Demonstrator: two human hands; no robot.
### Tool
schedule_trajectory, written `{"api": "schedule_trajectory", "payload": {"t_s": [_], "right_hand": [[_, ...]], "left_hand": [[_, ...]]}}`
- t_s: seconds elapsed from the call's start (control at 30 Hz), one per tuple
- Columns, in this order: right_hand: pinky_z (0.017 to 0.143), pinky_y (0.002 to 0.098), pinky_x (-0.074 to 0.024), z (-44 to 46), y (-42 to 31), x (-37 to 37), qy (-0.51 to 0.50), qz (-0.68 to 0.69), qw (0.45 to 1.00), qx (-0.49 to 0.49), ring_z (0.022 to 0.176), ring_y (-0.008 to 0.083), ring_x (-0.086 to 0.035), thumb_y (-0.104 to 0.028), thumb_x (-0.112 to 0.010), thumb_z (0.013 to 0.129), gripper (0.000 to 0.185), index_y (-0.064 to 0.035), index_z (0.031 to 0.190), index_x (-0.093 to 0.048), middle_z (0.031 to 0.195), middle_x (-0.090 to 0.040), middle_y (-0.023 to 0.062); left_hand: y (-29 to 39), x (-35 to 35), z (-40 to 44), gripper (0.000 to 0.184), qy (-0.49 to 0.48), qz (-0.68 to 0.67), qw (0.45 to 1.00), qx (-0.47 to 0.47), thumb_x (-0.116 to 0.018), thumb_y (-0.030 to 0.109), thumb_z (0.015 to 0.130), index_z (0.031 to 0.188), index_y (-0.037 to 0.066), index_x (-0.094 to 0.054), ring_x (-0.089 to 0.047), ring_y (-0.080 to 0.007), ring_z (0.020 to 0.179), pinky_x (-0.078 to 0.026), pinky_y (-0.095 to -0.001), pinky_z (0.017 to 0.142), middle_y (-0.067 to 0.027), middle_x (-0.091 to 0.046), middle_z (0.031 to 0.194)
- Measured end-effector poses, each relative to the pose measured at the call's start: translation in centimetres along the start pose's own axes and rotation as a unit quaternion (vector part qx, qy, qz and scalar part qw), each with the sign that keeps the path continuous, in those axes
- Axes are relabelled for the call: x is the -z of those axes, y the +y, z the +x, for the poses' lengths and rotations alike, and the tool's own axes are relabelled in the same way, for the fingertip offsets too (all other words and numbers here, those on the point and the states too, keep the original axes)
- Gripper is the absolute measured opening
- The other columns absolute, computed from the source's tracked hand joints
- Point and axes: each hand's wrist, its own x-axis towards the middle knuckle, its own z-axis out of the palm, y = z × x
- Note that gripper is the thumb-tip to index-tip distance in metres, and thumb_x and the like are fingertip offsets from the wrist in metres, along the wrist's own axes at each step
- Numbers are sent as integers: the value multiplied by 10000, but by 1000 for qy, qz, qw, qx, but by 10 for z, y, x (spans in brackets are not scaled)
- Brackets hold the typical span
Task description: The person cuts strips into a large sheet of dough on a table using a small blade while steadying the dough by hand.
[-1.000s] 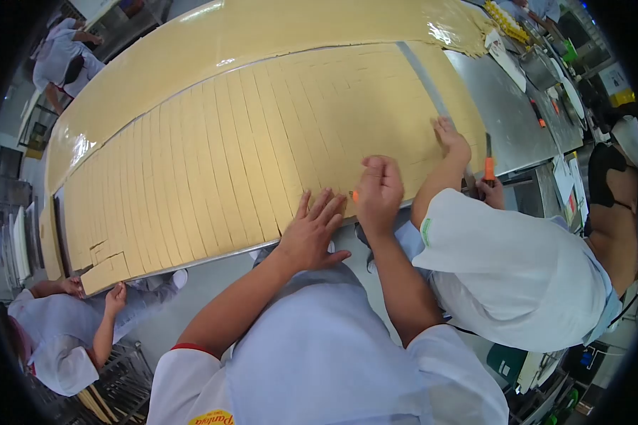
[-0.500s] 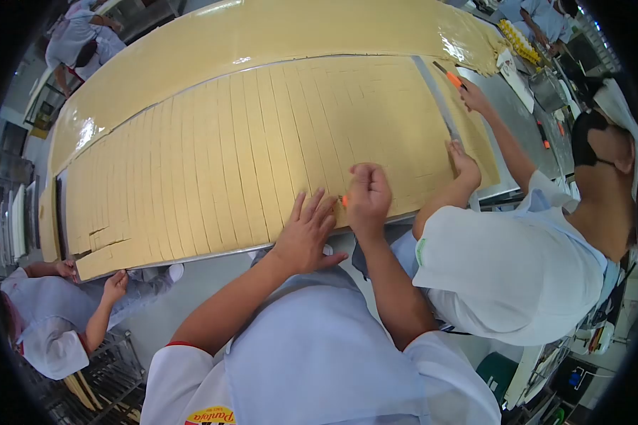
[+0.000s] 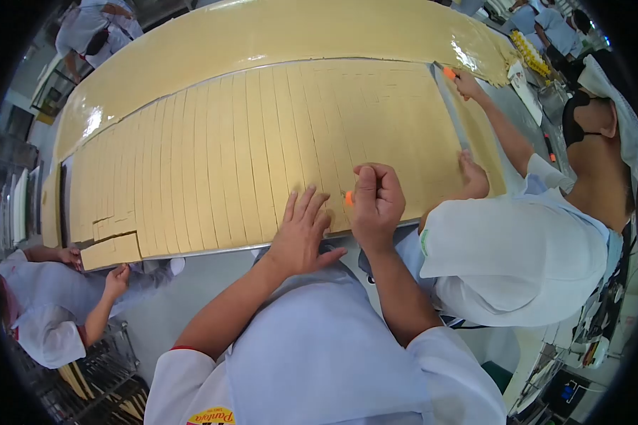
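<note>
A wide sheet of yellow dough point(image 3: 248, 156), scored with long parallel cuts, lies across the table. My left hand point(image 3: 301, 230) rests flat on its near edge with the fingers spread. Just to the right, my right hand point(image 3: 377, 205) is a fist raised over the dough; it is closed around a tool whose orange part point(image 3: 349, 198) shows at its left side. The tool's tip is not clearly visible. Beyond the scored sheet lies another glossy yellow sheet point(image 3: 276, 32).
At the right, a co-worker's hands hold a metal straightedge point(image 3: 452, 106) and an orange-handled knife point(image 3: 448, 72) at its far end. A co-worker at the left grips a cut dough piece point(image 3: 111, 251). A long yellow object point(image 3: 530, 53) lies at the back right.
The co-worker at the right has brought the orange knife to the straightedge's far end. The left co-worker's dough piece now stands apart from the sheet by a dark gap. My hands have barely shifted.
</note>
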Motion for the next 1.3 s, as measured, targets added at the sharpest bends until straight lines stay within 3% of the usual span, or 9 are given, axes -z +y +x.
{"api": "schedule_trajectory", "payload": {"t_s": [0.1, 0.17, 0.27, 0.43, 0.63, 0.73, 0.83, 0.93, 1.3], "right_hand": [[566, 219, -379, 10, 31, -8, 5, -47, 997, 60, 651, 8, -444, -177, -622, 1137, 194, -16, 1050, -686, 776, -551, -57], [647, 240, -478, 15, 44, -2, 1, -44, 998, -42, 731, 44, -561, -155, -628, 1131, 180, 5, 1072, -687, 886, -692, 12], [668, 256, -495, 16, -2, 15, 19, 43, 997, -59, 753, 63, -580, -154, -623, 1133, 191, 13, 1068, -689, 917, -703, 17], [632, 250, -467, 27, 57, 19, 20, -38, 999, -15, 714, 51, -545, -177, -605, 1145, 216, 9, 1065, -681, 913, -681, 2], [715, 275, -490, 34, 9, 40, 91, -2, 994, -62, 792, 86, -571, -168, -616, 1133, 215, 17, 1055, -692, 887, -668, 7], [667, 266, -453, 40, 57, 40, 77, -78, 994, -24, 745, 66, -525, -172, -617, 1134, 212, 12, 1063, -693, 870, -651, -7], [500, 220, -347, 42, 60, 40, 85, -45, 995, -27, 563, 9, -420, -185, -604, 1145, 209, -10, 1048, -663, 740, -535, -49], [634, 240, -419, 39, 31, 44, 89, -12, 994, -58, 720, 35, -494, -179, -609, 1139, 213, 8, 1075, -689, 863, -636, -26], [597, 218, -395, 47, 38, 48, 87, -8, 995, -47, 678, 13, -457, -167, -606, 1142, 201, -2, 1057, -684, 842, -614, -38]], "left_hand": [[-9, -16, 7, 805, 2, -11, 1000, -21, -753, 646, 903, 1310, -38, -632, -276, -447, 1618, -140, -674, 1326, -229, -484, 1593], [-11, -15, 11, 797, 2, 5, 1000, -28, -755, 648, 904, 1295, -37, -637, -277, -462, 1611, -147, -683, 1320, -234, -459, 1609], [-5, -12, 15, 817, -2, 15, 999, -33, -749, 660, 906, 1314, -38, -635, -277, -466, 1608, -151, -684, 1318, -230, -439, 1626], [-5, -36, 35, 857, 13, 44, 996, -71, -708, 686, 921, 1369, -40, -627, -275, -430, 1621, -135, -657, 1333, -203, -446, 1637], [3, -20, 52, 887, -82, 49, 995, -36, -672, 695, 942, 1442, -35, -602, -263, -425, 1630, -117, -639, 1344, -196, -445, 1651], [4, -32, 54, 897, -37, 43, 994, -89, -633, 728, 956, 1452, -17, -585, -249, -395, 1650, -119, -629, 1350, -170, -441, 1681], [2, -42, 56, 889, -61, 52, 993, -91, -641, 724, 952, 1442, -17, -594, -247, -397, 1651, -134, -629, 1349, -174, -443, 1678], [6, -29, 64, 892, -82, 46, 993, -66, -651, 728, 941, 1431, -16, -605, -246, -395, 1652, -149, -627, 1348, -168, -421, 1697], [-6, -21, 66, 660, 7, -25, 999, -26, -862, 517, 846, 1220, 41, -598, -351, -442, 1551, -224, -627, 1319, -194, -512, 1464]]}}
